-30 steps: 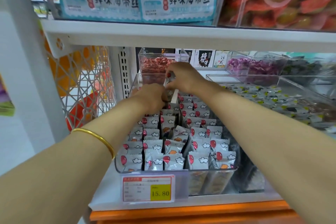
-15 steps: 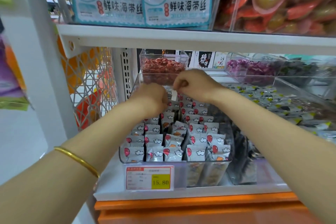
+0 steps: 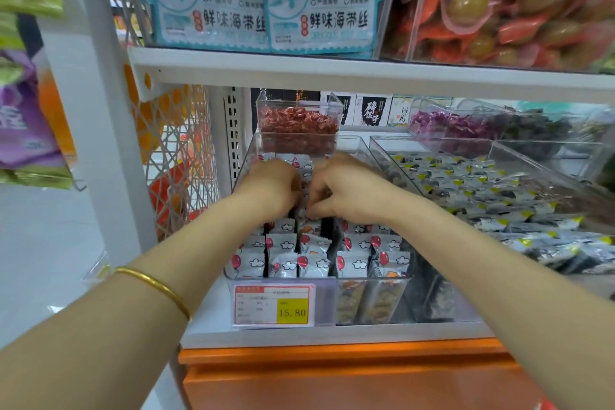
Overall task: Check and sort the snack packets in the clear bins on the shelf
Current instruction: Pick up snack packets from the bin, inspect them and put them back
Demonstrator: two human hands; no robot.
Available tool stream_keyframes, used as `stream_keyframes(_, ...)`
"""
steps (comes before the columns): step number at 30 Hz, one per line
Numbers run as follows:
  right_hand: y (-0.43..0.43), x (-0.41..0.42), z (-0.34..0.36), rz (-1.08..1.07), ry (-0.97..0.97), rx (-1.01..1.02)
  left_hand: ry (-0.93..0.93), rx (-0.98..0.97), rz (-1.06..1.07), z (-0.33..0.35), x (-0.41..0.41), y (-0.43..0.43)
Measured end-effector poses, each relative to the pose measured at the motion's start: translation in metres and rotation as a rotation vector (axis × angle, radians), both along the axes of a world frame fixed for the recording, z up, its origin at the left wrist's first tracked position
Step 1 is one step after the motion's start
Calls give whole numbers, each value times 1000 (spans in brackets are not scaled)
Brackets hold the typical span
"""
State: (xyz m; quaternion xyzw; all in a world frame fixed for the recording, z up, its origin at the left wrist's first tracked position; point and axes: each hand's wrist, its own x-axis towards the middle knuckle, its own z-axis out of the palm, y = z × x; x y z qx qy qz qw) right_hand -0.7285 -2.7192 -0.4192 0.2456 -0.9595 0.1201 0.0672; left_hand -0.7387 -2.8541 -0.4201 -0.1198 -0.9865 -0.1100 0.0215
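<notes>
A clear bin (image 3: 407, 280) on the middle shelf holds rows of small white snack packets (image 3: 352, 265) printed with red balloons and clouds, standing on edge. Both my hands are inside the bin, near its middle. My left hand (image 3: 271, 188) has its fingers curled down among the packets. My right hand (image 3: 346, 191) is close beside it, fingers curled and pinching a packet between the two hands. The fingertips and the gripped packets are mostly hidden by the backs of my hands.
A smaller clear bin of red snacks (image 3: 298, 130) stands behind the hands. A wide clear bin of grey and yellow packets (image 3: 492, 190) lies to the right. A price tag (image 3: 274, 306) reading 15.80 hangs on the bin front. The upper shelf edge (image 3: 366, 71) is overhead.
Both hands have drawn back toward the front of the bin and lowered into the packet rows. The camera has shifted so the shelf sits further right.
</notes>
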Motion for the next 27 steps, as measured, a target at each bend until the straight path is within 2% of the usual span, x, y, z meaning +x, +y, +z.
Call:
stream_keyframes(6, -8, 0, -1, 30, -53, 23, 54, -22, -29, 11, 3, -6)
stream_keyframes(10, 4, -22, 18, -125, 3, -131, 310, -166, -36, 2, 13, -14)
stream_keyframes(16, -6, -60, 3, -165, 155, 208, 377, -276, -41, -21, 24, -17)
stream_keyframes(18, -8, -66, -1, -162, 195, 250, 394, -276, -45, -24, 24, -18)
stream_keyframes(23, -15, -71, 5, -54, 58, 0, 386, -244, -60, -23, 25, -21)
stream_keyframes(27, -21, -71, -7, -23, -25, 68, 400, -262, -68, -24, 27, -21)
